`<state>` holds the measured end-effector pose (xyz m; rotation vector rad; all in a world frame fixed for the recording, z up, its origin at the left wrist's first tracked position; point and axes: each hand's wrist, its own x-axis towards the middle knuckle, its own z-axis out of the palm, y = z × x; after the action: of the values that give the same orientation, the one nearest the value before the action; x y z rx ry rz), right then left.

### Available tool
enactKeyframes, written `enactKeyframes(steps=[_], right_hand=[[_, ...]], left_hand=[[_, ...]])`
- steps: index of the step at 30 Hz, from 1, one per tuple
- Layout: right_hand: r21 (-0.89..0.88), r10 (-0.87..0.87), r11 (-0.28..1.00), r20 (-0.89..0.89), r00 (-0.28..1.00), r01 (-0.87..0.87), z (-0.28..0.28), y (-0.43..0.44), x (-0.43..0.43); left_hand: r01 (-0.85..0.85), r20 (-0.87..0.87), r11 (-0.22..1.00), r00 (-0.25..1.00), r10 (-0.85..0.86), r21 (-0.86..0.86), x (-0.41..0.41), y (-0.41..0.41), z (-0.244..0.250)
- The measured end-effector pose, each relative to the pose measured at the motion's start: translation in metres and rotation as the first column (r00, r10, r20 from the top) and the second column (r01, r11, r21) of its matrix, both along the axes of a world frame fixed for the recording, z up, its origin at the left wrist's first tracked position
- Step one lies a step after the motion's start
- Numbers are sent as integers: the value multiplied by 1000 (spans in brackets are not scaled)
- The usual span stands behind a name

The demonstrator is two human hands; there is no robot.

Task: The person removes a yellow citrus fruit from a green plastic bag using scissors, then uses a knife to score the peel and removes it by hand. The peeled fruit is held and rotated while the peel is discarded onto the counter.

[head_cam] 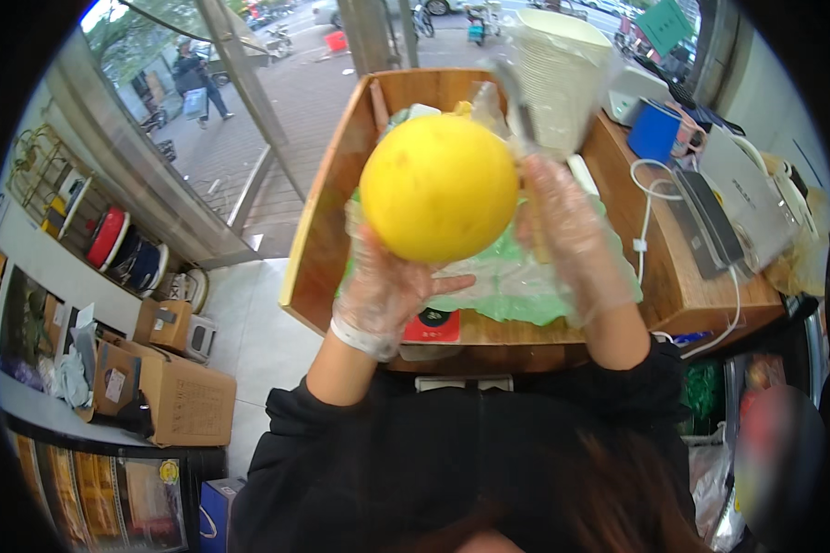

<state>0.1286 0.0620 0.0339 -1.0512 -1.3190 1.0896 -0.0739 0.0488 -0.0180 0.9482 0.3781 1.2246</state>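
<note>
A large round yellow fruit (439, 188), perhaps a pomelo or a melon, rests raised on my left hand (387, 283). Both hands wear clear plastic gloves, and the left one supports the fruit from below with its fingers spread. On the fruit's right side, my right hand (567, 207) grips a blurred tool with a pale yellow handle and a curved metal blade (519, 104), which looks like a knife. The blade points away from me; whether it touches the fruit, I cannot tell. Beneath the hands, a light green plastic sheet (526, 297) covers part of the wooden counter (512, 335).
A tall stack of white tubs (560, 76) in plastic stands behind the right hand. To the right, a blue cup (653, 130), a black device (709, 218) and a white cable (647, 228) lie along the side counter. A cardboard box (190, 397) sits at floor level, left.
</note>
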Motion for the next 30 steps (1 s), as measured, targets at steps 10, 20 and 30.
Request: enactKeyframes(steps=[10,20,30], right_hand=[[-56,88,995,47,995,-86,-109,78,-1],[248,-130,969,449,884,16,-146,108,-5],[390,-252,919,481,840,53,-114,2,2]], left_hand=[[-365,-221,911,888,403,194,4,38,-55],[-356,-560,719,456,692,597,0,63,-121],[-233,-589,705,412,695,670,1,55,-80]])
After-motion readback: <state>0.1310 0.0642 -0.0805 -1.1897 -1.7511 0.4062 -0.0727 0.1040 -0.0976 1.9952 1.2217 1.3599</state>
